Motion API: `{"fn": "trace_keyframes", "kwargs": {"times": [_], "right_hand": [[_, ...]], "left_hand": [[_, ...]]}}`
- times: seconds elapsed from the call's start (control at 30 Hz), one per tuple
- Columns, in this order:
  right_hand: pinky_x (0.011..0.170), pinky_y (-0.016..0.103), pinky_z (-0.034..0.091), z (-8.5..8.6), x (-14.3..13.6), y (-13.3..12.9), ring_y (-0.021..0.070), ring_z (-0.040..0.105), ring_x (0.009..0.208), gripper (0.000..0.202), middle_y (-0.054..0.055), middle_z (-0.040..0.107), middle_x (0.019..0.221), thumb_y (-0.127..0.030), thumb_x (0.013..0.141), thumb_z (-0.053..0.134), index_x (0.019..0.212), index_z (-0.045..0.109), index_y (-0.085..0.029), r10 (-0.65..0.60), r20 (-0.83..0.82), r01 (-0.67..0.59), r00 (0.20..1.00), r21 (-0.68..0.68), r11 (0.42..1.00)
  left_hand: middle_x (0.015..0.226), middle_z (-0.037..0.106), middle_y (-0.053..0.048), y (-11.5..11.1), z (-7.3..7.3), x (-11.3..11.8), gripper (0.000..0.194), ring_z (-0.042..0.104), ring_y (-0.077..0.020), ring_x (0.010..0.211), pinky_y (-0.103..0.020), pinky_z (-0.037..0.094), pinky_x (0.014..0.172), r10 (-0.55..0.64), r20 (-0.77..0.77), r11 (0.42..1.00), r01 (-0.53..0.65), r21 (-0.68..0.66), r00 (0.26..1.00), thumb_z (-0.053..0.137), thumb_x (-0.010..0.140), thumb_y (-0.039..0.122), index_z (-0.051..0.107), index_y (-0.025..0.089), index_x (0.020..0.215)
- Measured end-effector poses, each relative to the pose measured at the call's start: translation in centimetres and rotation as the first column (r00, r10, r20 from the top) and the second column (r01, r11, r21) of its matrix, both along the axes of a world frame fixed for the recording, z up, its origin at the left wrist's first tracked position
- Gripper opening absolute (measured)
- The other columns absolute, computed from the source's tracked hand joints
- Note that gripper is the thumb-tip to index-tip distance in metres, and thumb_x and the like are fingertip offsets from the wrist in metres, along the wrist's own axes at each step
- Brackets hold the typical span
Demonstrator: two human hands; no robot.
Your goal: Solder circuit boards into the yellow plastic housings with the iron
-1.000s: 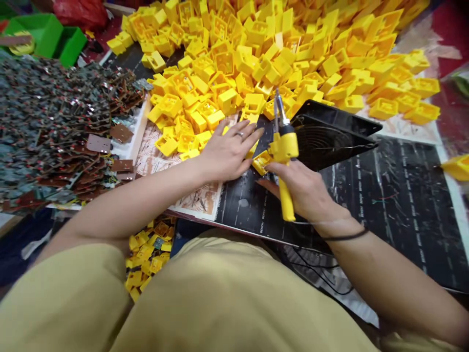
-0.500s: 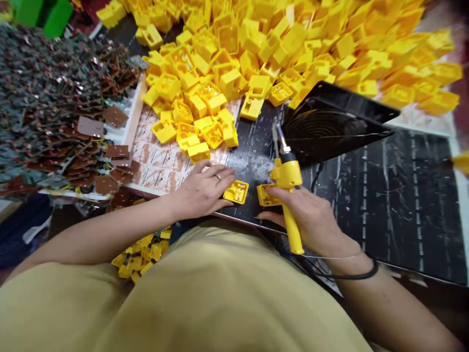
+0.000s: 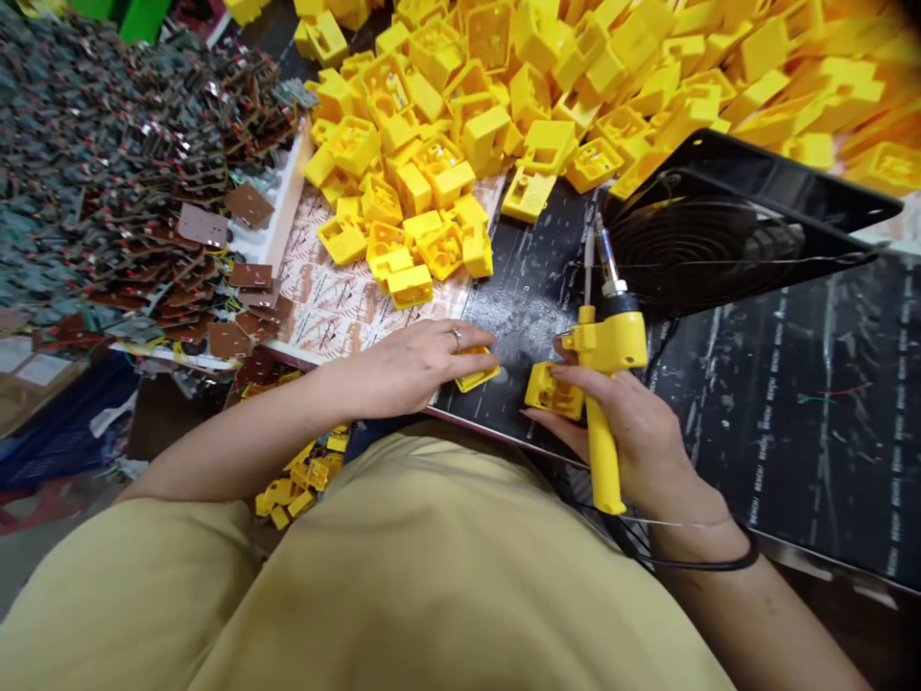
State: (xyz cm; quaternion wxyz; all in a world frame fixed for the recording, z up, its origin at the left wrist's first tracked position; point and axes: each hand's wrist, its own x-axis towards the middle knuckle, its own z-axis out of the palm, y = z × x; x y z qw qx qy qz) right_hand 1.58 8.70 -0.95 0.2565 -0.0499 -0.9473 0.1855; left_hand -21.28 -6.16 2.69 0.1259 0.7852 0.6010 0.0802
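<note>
My left hand (image 3: 421, 363), with a ring on one finger, lies over a small yellow plastic housing (image 3: 478, 372) near the table's front edge. Its fingers cover part of that housing and grip it. In my right hand (image 3: 637, 422) is a yellow soldering gun (image 3: 606, 384), its metal tip pointing away from me. A second yellow housing (image 3: 553, 392), open side up, sits at the fingers of the same hand, which seem to hold it too. The gun partly hides those fingers.
Yellow housings (image 3: 438, 173) are heaped across the back. To the left, brown circuit boards with wires (image 3: 165, 240) pile up on a white tray (image 3: 284, 211). A black fan (image 3: 691, 240) stands behind the gun. More yellow parts (image 3: 302, 485) lie below the table's edge.
My left fingers have moved over the left housing and now cover more of it. My right hand has tipped the other housing up somewhat. The whole view has shifted.
</note>
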Motion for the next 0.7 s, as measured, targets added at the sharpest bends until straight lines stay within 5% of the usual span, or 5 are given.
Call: {"fn": "trace_keyframes", "kwargs": {"times": [0.1, 0.27, 0.37, 0.47, 0.7], "right_hand": [[0.071, 0.03, 0.055, -0.2, -0.2, 0.0, 0.0191, 0.069, 0.084, 0.043, 0.005, 0.068, 0.1, -0.031, 0.088, 0.07, 0.125, 0.052, -0.023, 0.019, 0.016, -0.019, 1.0, -0.014, 1.0], [0.071, 0.03, 0.056, -0.5, -0.4, 0.2, 0.0199, 0.069, 0.084, 0.045, 0.004, 0.068, 0.094, -0.03, 0.088, 0.07, 0.128, 0.051, -0.024, 0.016, 0.014, -0.016, 1.0, -0.016, 1.0], [0.071, 0.031, 0.056, -0.6, -0.7, 0.2, 0.02, 0.069, 0.084, 0.048, 0.004, 0.069, 0.095, -0.029, 0.088, 0.07, 0.131, 0.05, -0.024, 0.046, -0.001, -0.046, 0.999, 0.006, 0.999], [0.07, 0.03, 0.056, -0.7, -0.9, 0.4, 0.0195, 0.069, 0.082, 0.048, 0.005, 0.07, 0.1, -0.029, 0.088, 0.07, 0.132, 0.05, -0.024, 0.102, 0.0, -0.102, 0.995, 0.039, 0.994], [0.097, 0.043, 0.054, -0.9, -2.2, 0.3, 0.0258, 0.067, 0.107, 0.054, 0.005, 0.07, 0.107, -0.037, 0.084, 0.075, 0.13, 0.049, -0.025, 0.179, -0.002, -0.179, 0.984, 0.054, 0.982]], "left_hand": [[0.153, 0.049, -0.005, 0.2, 0.4, -0.8, 0.05, 0.038, -0.0253, 0.147, -0.044, 0.041, 0.116, -0.143, 0.159, 0.989, 0.148, -0.018, 0.977, 0.053, 0.078, -0.003, 0.073, 0.028, 0.112], [0.134, 0.063, -0.012, -1.6, 0.4, 0.9, 0.035, 0.059, -0.0272, 0.123, -0.048, 0.05, 0.103, 0.361, 0.179, 0.903, -0.391, 0.177, 0.915, 0.049, 0.093, 0.027, 0.069, 0.021, 0.122], [0.117, 0.067, -0.019, -2.4, -0.7, 3.0, 0.061, 0.063, -0.0347, 0.106, -0.05, 0.054, 0.089, 0.402, 0.072, 0.889, -0.408, 0.209, 0.913, 0.058, 0.087, 0.056, 0.063, 0.011, 0.128], [0.114, 0.07, -0.013, -2.3, -1.8, 3.8, 0.049, 0.064, -0.0276, 0.103, -0.042, 0.053, 0.091, 0.334, 0.112, 0.921, -0.349, 0.174, 0.936, 0.054, 0.09, 0.036, 0.058, 0.011, 0.131], [0.143, 0.057, -0.012, -1.7, -0.9, -1.6, 0.045, 0.048, -0.0314, 0.131, -0.052, 0.038, 0.109, 0.557, -0.021, 0.79, -0.522, 0.322, 0.83, 0.053, 0.093, 0.041, 0.056, 0.02, 0.132]]}}
